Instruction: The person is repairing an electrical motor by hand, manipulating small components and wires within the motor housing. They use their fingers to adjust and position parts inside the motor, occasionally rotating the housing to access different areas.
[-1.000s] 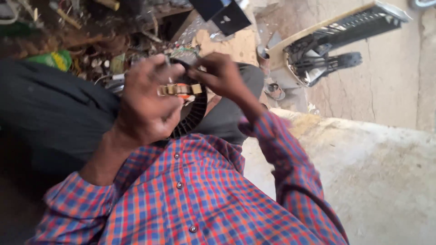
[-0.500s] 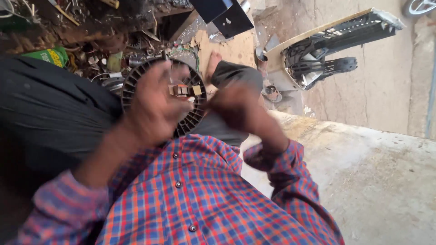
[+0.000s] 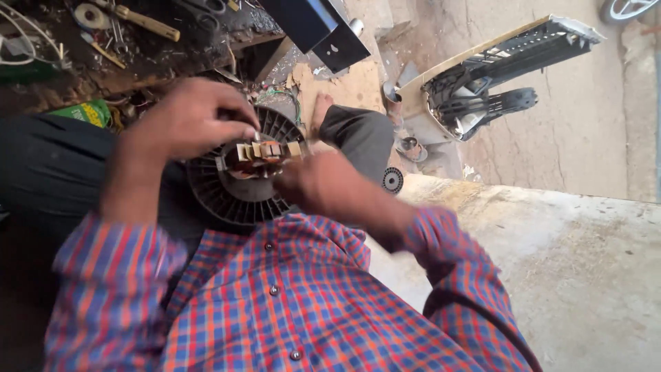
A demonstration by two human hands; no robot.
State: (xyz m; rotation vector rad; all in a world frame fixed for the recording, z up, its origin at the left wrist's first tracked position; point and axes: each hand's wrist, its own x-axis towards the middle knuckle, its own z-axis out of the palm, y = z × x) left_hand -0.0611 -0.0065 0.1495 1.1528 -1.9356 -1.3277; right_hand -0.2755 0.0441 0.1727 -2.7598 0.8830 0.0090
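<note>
My left hand (image 3: 189, 124) pinches a small motor core (image 3: 265, 153) with copper windings and pale metal plates, holding it above a black round slotted fan housing (image 3: 234, 196) that rests on my lap. My right hand (image 3: 323, 184) is blurred. It sits just below and right of the core, knuckles up, at the core's right end. Whether it grips the core cannot be made out. Both sleeves are red and blue checked.
A cluttered workbench (image 3: 138, 62) with a wooden-handled tool (image 3: 144, 22) and scraps lies at top left. A green packet (image 3: 86, 111) lies by my dark trouser leg. A black box (image 3: 313, 27), a pale plastic frame with black parts (image 3: 482, 76) and a small black wheel (image 3: 392, 180) lie on the concrete floor.
My right hand left the core, swung down towards my chest, and is back near the core's right end. My left hand kept hold and shifted slightly left.
</note>
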